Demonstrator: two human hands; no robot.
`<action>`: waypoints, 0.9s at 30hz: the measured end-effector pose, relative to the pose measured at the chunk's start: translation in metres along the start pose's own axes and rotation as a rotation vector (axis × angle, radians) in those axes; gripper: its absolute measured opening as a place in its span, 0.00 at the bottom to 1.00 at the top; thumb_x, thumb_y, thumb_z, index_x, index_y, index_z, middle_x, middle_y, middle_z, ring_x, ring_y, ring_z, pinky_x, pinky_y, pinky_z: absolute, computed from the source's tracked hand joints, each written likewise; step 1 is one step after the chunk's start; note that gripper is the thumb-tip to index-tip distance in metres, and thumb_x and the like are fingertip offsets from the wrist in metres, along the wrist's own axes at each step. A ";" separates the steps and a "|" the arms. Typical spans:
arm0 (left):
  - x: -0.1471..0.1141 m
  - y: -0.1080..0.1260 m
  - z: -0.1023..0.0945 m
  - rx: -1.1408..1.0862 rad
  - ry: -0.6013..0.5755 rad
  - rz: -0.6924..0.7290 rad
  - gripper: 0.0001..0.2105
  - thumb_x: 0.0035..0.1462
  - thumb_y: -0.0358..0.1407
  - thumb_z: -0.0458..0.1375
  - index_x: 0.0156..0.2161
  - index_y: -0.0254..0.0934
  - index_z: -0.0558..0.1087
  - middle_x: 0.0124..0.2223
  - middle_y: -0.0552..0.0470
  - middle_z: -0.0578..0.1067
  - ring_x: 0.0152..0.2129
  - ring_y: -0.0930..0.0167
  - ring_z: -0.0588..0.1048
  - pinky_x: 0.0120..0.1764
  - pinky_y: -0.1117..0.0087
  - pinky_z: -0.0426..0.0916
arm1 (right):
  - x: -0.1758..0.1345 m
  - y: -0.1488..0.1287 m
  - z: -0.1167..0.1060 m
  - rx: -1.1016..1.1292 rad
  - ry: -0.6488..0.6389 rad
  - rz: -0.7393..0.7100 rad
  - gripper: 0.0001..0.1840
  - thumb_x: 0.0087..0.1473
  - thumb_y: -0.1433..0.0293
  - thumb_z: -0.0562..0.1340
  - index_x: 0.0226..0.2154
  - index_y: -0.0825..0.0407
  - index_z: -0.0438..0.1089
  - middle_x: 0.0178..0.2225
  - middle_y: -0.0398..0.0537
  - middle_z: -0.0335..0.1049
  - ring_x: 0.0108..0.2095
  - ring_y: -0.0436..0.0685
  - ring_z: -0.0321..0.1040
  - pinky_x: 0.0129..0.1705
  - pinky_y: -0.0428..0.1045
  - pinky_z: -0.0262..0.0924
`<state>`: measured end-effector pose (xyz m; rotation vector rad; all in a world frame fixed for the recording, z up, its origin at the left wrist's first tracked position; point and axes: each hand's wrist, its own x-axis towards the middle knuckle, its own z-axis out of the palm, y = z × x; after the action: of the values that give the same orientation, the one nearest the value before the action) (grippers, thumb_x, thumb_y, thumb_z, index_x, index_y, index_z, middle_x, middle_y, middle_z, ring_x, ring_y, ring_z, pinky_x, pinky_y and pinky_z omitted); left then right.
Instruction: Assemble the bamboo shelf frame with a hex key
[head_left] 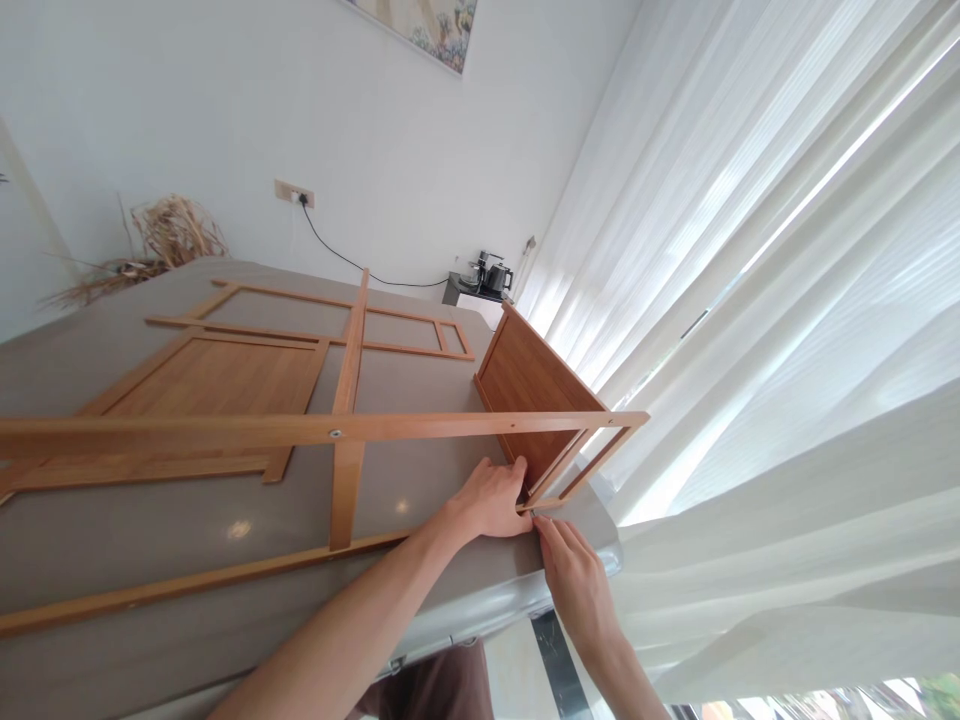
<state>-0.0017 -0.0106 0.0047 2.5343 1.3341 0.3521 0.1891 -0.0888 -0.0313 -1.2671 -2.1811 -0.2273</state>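
A partly joined wooden frame (450, 424) stands on the grey-covered table (420, 480), with an upright wooden panel (536, 380) set at its right end. My left hand (491, 497) is wrapped round the frame's lower rail by the foot of that panel, thumb up. Close beside it, my right hand (571, 552) pinches at the outer side of the same rail, fingertips together. A small thin thing seems to sit at those fingertips, too small to name. One wooden crosspiece (349, 400) links the upper and lower rails further left.
Behind the frame, a flat wooden panel (217, 378) and a slim ladder-like wooden frame (405, 330) lie on the table. Dried stalks (176, 230) are at the back left. A black kettle (499, 278) stands beyond the table, and white curtains (750, 300) hang along the right.
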 end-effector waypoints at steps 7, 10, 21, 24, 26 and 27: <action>-0.001 0.000 -0.003 -0.034 -0.016 0.000 0.19 0.68 0.44 0.61 0.58 0.35 0.72 0.55 0.44 0.77 0.48 0.62 0.79 0.51 0.53 0.76 | 0.005 0.000 -0.005 0.031 -0.007 0.089 0.15 0.72 0.67 0.53 0.44 0.48 0.76 0.38 0.48 0.80 0.38 0.58 0.79 0.39 0.51 0.72; -0.002 0.001 -0.005 -0.037 -0.027 -0.002 0.19 0.68 0.44 0.61 0.58 0.35 0.72 0.55 0.44 0.77 0.48 0.62 0.79 0.51 0.53 0.76 | 0.007 -0.003 -0.005 0.060 -0.003 0.132 0.15 0.71 0.65 0.54 0.42 0.48 0.77 0.37 0.48 0.80 0.37 0.57 0.79 0.39 0.50 0.73; -0.002 -0.001 -0.005 -0.064 -0.031 -0.003 0.19 0.68 0.44 0.61 0.58 0.36 0.72 0.55 0.44 0.77 0.48 0.62 0.79 0.51 0.53 0.76 | 0.011 0.002 -0.005 0.101 -0.013 0.217 0.14 0.68 0.65 0.55 0.40 0.47 0.78 0.36 0.46 0.81 0.28 0.55 0.76 0.30 0.49 0.72; -0.002 0.000 -0.007 -0.067 -0.032 -0.003 0.19 0.68 0.44 0.61 0.58 0.35 0.72 0.55 0.44 0.77 0.48 0.62 0.79 0.51 0.53 0.76 | 0.011 0.003 -0.005 0.081 -0.017 0.189 0.14 0.67 0.66 0.55 0.40 0.47 0.77 0.37 0.47 0.81 0.34 0.58 0.77 0.35 0.51 0.72; -0.002 0.001 -0.008 -0.065 -0.034 -0.005 0.19 0.68 0.44 0.61 0.58 0.35 0.72 0.55 0.44 0.77 0.48 0.62 0.79 0.51 0.53 0.76 | 0.010 0.003 -0.004 0.068 -0.025 0.159 0.14 0.67 0.67 0.55 0.41 0.46 0.77 0.38 0.48 0.81 0.38 0.60 0.77 0.40 0.53 0.72; -0.003 0.001 -0.008 -0.065 -0.034 -0.006 0.19 0.68 0.44 0.61 0.58 0.36 0.72 0.55 0.44 0.76 0.48 0.62 0.79 0.51 0.53 0.76 | 0.010 0.003 -0.004 0.062 -0.029 0.146 0.14 0.67 0.68 0.55 0.41 0.47 0.77 0.39 0.49 0.80 0.40 0.60 0.76 0.41 0.54 0.71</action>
<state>-0.0047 -0.0126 0.0125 2.4720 1.2958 0.3434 0.1899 -0.0816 -0.0230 -1.3953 -2.0917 -0.0824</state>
